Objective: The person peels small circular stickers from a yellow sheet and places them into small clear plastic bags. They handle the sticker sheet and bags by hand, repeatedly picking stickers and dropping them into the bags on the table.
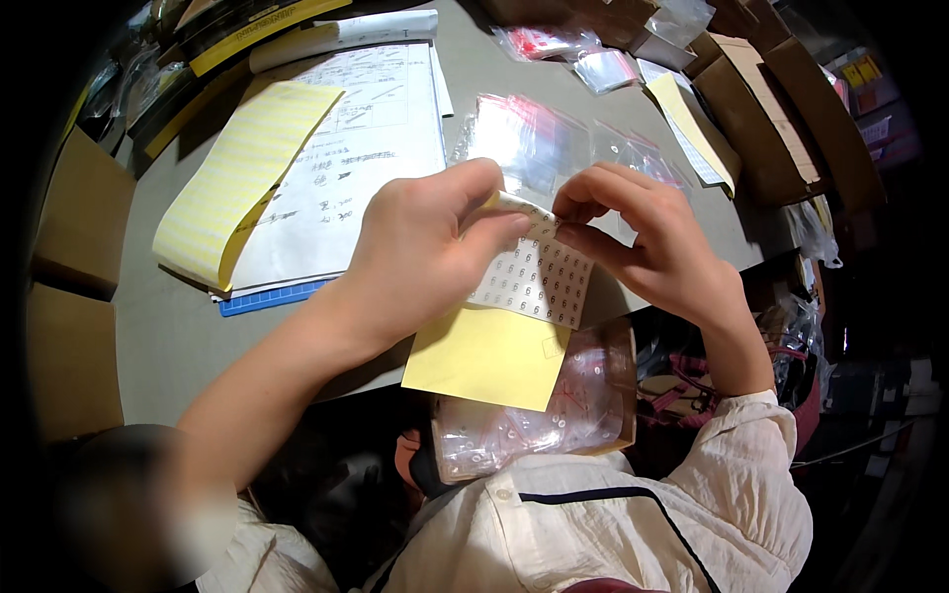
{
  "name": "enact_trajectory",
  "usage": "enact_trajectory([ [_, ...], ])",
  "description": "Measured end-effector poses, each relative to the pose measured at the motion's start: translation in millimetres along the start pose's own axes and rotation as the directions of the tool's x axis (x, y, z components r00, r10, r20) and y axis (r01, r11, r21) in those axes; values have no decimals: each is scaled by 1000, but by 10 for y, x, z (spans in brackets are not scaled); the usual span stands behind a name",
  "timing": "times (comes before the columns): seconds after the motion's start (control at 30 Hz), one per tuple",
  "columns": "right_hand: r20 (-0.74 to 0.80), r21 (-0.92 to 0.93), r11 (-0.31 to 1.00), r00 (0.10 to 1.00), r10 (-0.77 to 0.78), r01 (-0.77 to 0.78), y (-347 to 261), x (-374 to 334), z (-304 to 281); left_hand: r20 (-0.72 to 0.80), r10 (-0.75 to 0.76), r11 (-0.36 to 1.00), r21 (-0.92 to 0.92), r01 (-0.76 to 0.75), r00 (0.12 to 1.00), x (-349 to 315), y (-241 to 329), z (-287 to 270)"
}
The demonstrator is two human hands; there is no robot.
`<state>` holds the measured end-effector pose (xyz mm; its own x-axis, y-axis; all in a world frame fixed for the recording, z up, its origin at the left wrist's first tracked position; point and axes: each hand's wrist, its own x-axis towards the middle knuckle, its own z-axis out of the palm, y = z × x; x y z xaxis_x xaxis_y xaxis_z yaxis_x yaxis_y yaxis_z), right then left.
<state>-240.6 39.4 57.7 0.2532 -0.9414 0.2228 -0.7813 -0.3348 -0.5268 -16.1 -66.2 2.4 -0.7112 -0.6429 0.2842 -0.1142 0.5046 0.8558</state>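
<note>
Between my hands is a label sheet (539,275), white with rows of small round-looking printed marks, and a plain yellow part (486,358) hangs below it. My left hand (420,237) grips its upper left edge between thumb and fingers. At the upper right corner, the thumb and fingertips of my right hand (647,222) are pinched together on the sheet's edge. Whether a single label sits between those fingertips is too small to tell. Just beyond my hands lie clear zip bags (524,133) with red-edged tops.
A box (625,395) of small filled clear bags stands below the sheet, close to my body. On the grey table (173,336), handwritten papers (386,148) lie at left beneath a long yellow label strip (232,183). Cardboard boxes (74,366) line the left edge; another cardboard box (761,109) is at far right.
</note>
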Motion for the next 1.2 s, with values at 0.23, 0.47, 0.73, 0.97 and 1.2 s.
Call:
enact_trajectory([
  [0.23, 67, 244, 959, 989, 133, -146, 137, -39, -3, -45, 117, 993, 32, -116, 992, -21, 19, 33],
  [0.47, -132, -140, 989, 989, -70, 51, 31, -91, 124, 30, -37, 999, -25, 38, 999, 10, -22, 6],
  [0.73, -114, -143, 964, 964, -241, 224, -27, -123, 77, 78, -241, 963, -101, 248, 967, 85, -52, -55],
  [0.97, 113, 125, 933, 939, 325, -338, 903, 500, -409, 101, -217, 961, -152, 230, 971, 96, -59, -49],
  [1.2, 17, -415, 832, 911, 412, -368, 1206, 633, -421, 138, -253, 964, -47, 262, 958, 127, -7, -56],
])
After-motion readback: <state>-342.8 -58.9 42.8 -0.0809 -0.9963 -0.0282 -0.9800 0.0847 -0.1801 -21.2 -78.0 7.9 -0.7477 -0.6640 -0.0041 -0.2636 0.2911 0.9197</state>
